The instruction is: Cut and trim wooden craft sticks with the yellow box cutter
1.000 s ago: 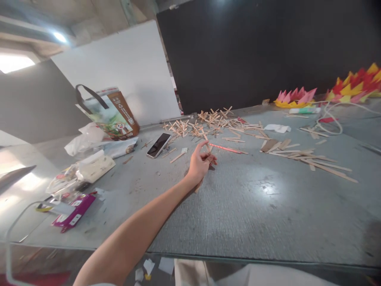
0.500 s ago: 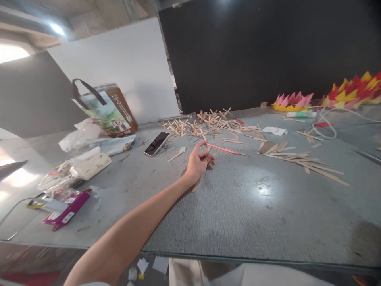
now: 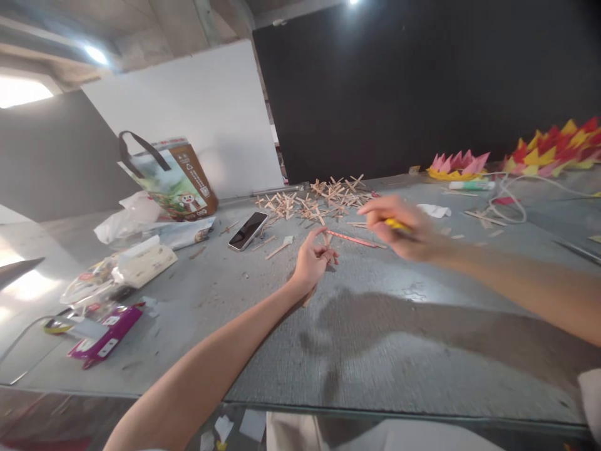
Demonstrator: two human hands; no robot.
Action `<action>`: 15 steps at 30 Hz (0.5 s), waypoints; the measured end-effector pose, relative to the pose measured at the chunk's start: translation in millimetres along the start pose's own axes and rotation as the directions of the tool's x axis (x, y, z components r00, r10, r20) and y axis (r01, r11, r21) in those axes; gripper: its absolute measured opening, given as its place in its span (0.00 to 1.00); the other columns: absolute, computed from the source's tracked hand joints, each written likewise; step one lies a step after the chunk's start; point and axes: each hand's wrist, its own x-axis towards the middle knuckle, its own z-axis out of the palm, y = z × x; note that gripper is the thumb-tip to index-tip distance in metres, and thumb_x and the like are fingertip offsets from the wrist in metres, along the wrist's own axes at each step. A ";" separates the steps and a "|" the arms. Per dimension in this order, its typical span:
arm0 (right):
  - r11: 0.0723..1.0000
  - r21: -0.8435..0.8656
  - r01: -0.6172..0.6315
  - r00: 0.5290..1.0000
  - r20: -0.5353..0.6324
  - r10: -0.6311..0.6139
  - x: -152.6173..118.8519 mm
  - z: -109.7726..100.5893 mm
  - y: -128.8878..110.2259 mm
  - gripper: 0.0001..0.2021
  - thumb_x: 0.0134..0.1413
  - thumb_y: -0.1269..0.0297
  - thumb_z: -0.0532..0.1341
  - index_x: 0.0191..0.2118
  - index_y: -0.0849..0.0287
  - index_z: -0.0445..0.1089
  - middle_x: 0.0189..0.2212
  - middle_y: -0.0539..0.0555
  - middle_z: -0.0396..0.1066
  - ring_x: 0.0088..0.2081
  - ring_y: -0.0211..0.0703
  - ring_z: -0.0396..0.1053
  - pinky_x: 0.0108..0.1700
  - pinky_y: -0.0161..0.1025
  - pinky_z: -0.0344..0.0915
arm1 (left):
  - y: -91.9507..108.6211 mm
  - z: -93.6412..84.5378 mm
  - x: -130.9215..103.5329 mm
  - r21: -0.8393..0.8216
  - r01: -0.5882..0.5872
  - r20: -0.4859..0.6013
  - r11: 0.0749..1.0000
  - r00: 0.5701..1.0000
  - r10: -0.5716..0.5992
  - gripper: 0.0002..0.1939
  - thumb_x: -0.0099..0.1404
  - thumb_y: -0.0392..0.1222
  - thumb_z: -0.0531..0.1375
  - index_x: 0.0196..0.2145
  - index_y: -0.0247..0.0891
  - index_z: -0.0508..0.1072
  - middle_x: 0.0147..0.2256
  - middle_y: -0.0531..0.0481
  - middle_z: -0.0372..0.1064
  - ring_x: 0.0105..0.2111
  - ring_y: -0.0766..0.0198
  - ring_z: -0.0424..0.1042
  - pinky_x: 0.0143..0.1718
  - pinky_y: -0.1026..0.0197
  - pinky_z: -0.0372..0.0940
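Observation:
My left hand (image 3: 312, 258) rests on the grey table with its fingers closed over a flat wooden craft stick (image 3: 308, 297), whose end shows under the wrist. Another piece of stick shows by the fingertips. A red patterned pencil-like stick (image 3: 352, 238) lies against the index finger and points right. In the air above the table is my right hand (image 3: 399, 227), blurred by motion. Its fingers are wrapped round a small yellow and dark tool (image 3: 397, 224), too smeared to name, and one finger points left.
Behind my hands lies a pile of craft sticks (image 3: 328, 199). A phone (image 3: 248, 231), a carrier bag (image 3: 181, 178), plastic packets and a purple pack (image 3: 107, 335) are on the left. Paper crowns (image 3: 457, 166), a glue stick (image 3: 472, 185) and a white cable (image 3: 521, 207) lie at right.
My right hand has come into view from the right with the yellow and dark tool. It now covers part of the sticks on that side. My left hand stays in place.

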 end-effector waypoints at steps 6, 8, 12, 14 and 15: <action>0.982 -0.134 0.133 0.982 0.153 -0.112 -8.1 58.2 43.2 0.29 0.69 0.44 0.63 0.66 0.55 0.62 0.54 0.66 0.76 0.46 0.58 0.78 0.47 0.52 0.74 | 2.7 -1.5 -0.8 0.008 -0.017 0.008 1.000 1.000 0.017 0.35 0.65 0.32 0.63 0.69 0.36 0.61 0.27 0.56 0.77 0.25 0.68 0.75 0.31 0.66 0.66; 0.979 -0.134 0.154 0.974 0.187 -0.128 -10.7 63.5 47.5 0.25 0.72 0.47 0.61 0.65 0.54 0.62 0.55 0.66 0.75 0.50 0.58 0.77 0.50 0.52 0.74 | 5.4 -1.1 -1.8 0.009 -0.024 0.024 1.000 0.999 0.024 0.35 0.66 0.31 0.62 0.69 0.36 0.61 0.28 0.56 0.77 0.26 0.68 0.75 0.32 0.65 0.67; 0.980 -0.101 0.174 0.965 0.218 -0.149 -9.0 60.6 48.4 0.15 0.78 0.54 0.52 0.58 0.53 0.70 0.51 0.62 0.76 0.50 0.54 0.77 0.52 0.51 0.74 | 10.9 1.2 -4.4 0.028 -0.039 0.042 0.999 0.998 0.037 0.34 0.68 0.34 0.63 0.69 0.38 0.61 0.29 0.55 0.77 0.26 0.68 0.75 0.33 0.65 0.67; 0.981 -0.105 0.162 0.968 0.209 -0.137 -7.0 60.0 49.2 0.16 0.79 0.56 0.51 0.58 0.53 0.73 0.53 0.62 0.77 0.53 0.55 0.77 0.55 0.53 0.74 | 12.7 2.5 -5.5 0.043 -0.039 0.048 0.998 0.998 0.037 0.34 0.69 0.34 0.63 0.70 0.38 0.61 0.29 0.55 0.77 0.27 0.68 0.76 0.34 0.65 0.67; 0.982 -0.111 0.151 0.970 0.208 -0.126 -6.3 60.4 49.7 0.17 0.79 0.57 0.51 0.59 0.52 0.73 0.54 0.62 0.77 0.55 0.56 0.77 0.57 0.54 0.73 | 13.3 3.1 -5.9 0.046 -0.037 0.052 0.998 0.998 0.034 0.33 0.69 0.33 0.62 0.70 0.38 0.62 0.29 0.55 0.76 0.27 0.68 0.76 0.34 0.65 0.67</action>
